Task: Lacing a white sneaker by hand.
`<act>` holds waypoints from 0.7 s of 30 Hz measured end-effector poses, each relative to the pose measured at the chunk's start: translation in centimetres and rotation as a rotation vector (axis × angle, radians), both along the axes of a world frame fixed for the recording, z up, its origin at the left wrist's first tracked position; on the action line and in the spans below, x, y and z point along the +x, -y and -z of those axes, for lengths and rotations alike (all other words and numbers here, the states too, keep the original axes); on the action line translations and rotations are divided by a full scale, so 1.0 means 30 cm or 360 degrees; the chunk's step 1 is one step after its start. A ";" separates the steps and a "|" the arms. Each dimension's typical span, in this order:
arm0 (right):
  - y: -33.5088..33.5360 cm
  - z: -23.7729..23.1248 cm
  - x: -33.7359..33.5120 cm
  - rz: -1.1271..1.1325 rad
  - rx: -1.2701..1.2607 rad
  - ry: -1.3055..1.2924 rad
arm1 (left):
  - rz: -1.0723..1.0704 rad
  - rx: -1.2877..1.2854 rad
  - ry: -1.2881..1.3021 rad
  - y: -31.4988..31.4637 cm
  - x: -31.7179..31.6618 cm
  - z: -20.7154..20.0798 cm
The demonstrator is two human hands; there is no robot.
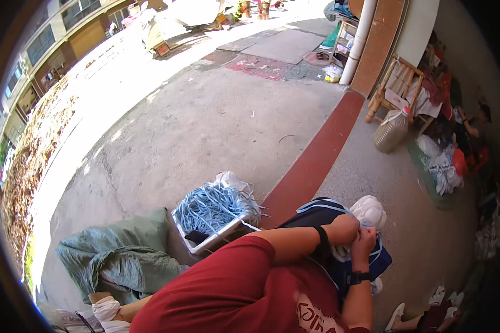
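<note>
**Two bare hands meet beside a rounded white fabric bundle (369, 210)**

At lower right of the frame, the left hand (344, 229) and right hand (364, 240) nearly touch, fingers curled; I cannot tell whether they close on the small pale-blue strip (365, 224) showing between them. Navy cloth with light-blue edging (311, 213) lies beneath. Lower centre, a white rectangular plastic basket (212, 242) holds tangled pale-blue strips (211, 208).

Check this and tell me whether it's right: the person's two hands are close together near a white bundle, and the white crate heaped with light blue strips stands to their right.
The side is wrong: the head view shows the white crate heaped with light blue strips to the left of the hands.
</note>
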State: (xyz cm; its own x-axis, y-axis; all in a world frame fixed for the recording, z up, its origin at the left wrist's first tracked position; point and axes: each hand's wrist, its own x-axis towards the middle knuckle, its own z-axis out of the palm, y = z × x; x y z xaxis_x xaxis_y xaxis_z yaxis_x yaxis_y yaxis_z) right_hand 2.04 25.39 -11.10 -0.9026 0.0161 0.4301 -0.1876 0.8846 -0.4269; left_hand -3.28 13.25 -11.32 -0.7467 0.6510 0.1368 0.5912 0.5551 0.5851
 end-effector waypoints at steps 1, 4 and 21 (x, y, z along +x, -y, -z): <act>-0.001 0.003 -0.001 -0.0045 0.0005 -0.0017 | -0.0010 0.0102 -0.0110 -0.004 0.009 0.019; 0.002 0.008 -0.019 0.0025 0.0145 0.0034 | -0.0235 0.0273 0.0052 0.001 -0.003 0.053; -0.145 -0.227 0.210 -0.0344 -0.2291 -0.0077 | -0.0353 0.0653 0.0578 0.074 -0.039 0.046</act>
State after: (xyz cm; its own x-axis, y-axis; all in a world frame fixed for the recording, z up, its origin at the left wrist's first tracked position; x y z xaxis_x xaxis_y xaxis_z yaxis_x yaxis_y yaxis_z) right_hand 8.33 29.74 -4.29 -0.9286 0.3194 0.1888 -0.2986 -0.3412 -0.8913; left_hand -4.46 11.02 -12.70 -0.9051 0.4216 0.0544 0.2084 0.3285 0.9212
